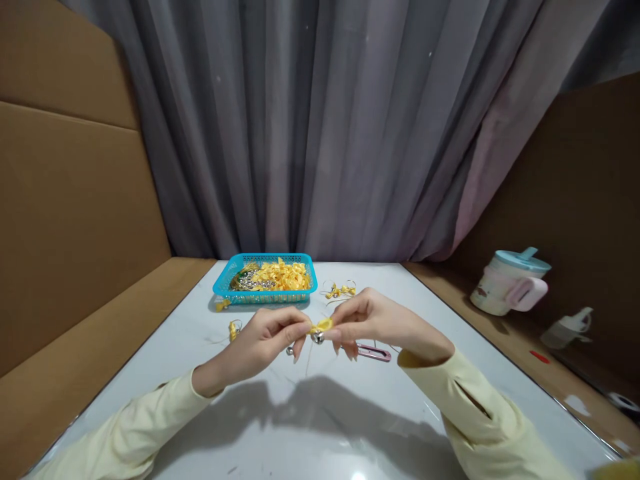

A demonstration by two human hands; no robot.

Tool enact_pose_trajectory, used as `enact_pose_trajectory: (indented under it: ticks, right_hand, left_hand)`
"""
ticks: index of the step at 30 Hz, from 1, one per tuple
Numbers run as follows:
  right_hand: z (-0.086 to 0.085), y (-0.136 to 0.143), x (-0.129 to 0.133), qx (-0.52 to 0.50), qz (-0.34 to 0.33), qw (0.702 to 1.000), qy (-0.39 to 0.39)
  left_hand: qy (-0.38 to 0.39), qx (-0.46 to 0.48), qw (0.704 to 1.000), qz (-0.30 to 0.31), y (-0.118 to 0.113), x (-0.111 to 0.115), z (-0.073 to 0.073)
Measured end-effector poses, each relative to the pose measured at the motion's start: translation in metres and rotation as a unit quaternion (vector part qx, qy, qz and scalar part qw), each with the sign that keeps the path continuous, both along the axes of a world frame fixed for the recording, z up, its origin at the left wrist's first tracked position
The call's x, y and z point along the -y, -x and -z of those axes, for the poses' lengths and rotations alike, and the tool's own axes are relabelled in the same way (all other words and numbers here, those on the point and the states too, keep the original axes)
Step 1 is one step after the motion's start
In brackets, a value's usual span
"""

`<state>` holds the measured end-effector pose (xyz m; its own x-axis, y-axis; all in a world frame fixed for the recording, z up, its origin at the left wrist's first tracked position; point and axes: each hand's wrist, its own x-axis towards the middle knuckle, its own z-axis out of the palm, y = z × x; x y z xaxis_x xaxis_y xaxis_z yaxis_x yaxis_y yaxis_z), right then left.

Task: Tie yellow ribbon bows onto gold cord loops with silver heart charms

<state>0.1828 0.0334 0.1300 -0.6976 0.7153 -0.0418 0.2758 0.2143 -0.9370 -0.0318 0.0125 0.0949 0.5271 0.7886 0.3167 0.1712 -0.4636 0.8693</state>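
Because the yellow ribbon bow (324,325) looks light and soft, its loops would likely crush easily, so its middle seems the firmer hold; the left hand (263,337) and right hand (373,320) pinch its opposite sides, a smooth, probably slippery silver bell (317,338) between their thumbs.

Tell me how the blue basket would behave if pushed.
The basket would probably slide rather than tip, being low and wide. Its thin, perforated walls suggest it is light and may flex. The heaped yellow ribbons inside could shift.
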Motion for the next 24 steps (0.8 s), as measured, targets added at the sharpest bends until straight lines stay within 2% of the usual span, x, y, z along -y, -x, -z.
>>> enact_pose_trajectory:
  ticks: [3,6,8,10,13,18,21,24]
  right_hand:
    - [-0.001,0.004,0.008,0.029,0.013,0.998,-0.049]
    - [0.005,0.009,0.008,0.083,0.099,0.981,-0.142]
    - [0.011,0.014,0.008,0.117,0.146,0.956,-0.227]
    - [0.017,0.021,0.009,0.132,0.151,0.935,-0.292]
    - [0.025,0.03,0.012,0.133,0.124,0.931,-0.317]
    - [0.03,0.035,0.011,0.116,0.072,0.951,-0.278]
    - [0.029,0.033,0.008,0.111,0.07,0.964,-0.23]
    - [0.026,0.03,0.006,0.111,0.081,0.968,-0.211]
  left_hand:
    - [0.011,-0.022,0.999,-0.021,-0.002,-0.007,0.006]
    - [-0.024,-0.057,0.989,-0.133,-0.004,-0.011,0.012]
    - [-0.044,-0.075,0.981,-0.172,-0.005,-0.01,0.014]
    - [-0.029,-0.08,0.986,-0.141,-0.008,-0.006,0.015]
    - [0.036,-0.058,0.996,-0.063,-0.014,-0.002,0.015]
    - [0.162,0.021,0.987,-0.014,-0.018,-0.004,0.019]
    - [0.221,0.061,0.973,0.016,-0.016,-0.005,0.02]
    - [0.255,0.07,0.964,0.012,-0.015,-0.005,0.02]
